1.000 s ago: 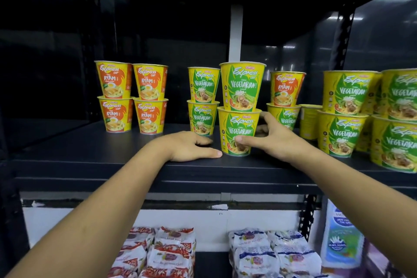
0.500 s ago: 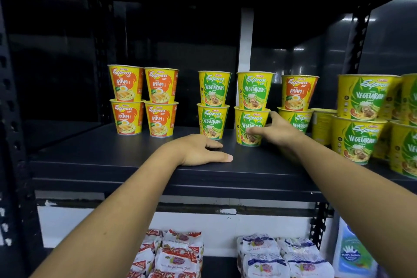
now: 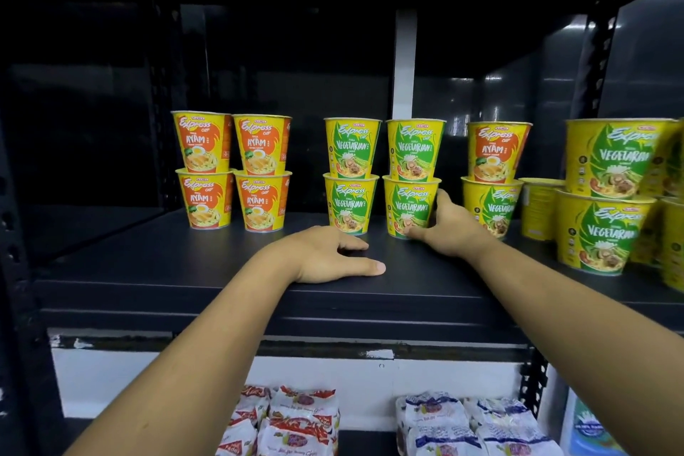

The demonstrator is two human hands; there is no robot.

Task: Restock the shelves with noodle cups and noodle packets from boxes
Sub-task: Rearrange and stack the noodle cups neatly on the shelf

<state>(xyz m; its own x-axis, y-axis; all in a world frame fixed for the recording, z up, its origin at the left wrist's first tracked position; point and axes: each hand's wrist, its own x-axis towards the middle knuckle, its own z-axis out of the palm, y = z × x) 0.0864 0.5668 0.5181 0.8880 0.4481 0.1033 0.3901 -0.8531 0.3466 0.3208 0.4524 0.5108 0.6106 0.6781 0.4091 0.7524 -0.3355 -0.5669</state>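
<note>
On the black shelf [image 3: 185, 270] stand stacked noodle cups. My right hand [image 3: 449, 229] grips the bottom green vegetarian cup [image 3: 409, 205] of a two-cup stack, its thumb at the base and fingers round the right side; a second vegetarian cup [image 3: 414, 150] sits on top. My left hand [image 3: 329, 257] rests flat on the shelf in front of another vegetarian stack [image 3: 351, 178]. Two stacks of orange Ayam cups [image 3: 233, 172] stand at the left.
More cups [image 3: 607, 196] crowd the shelf's right side, with a mixed Ayam-on-vegetarian stack [image 3: 494, 174] behind my right hand. Below, red noodle packets [image 3: 288, 418] and blue noodle packets [image 3: 462, 426] lie on the lower shelf. A black upright post [image 3: 533, 381] stands at the right.
My right hand has pushed the two-cup vegetarian stack back on the shelf, level with the neighbouring stack. My left hand has stayed flat on the shelf.
</note>
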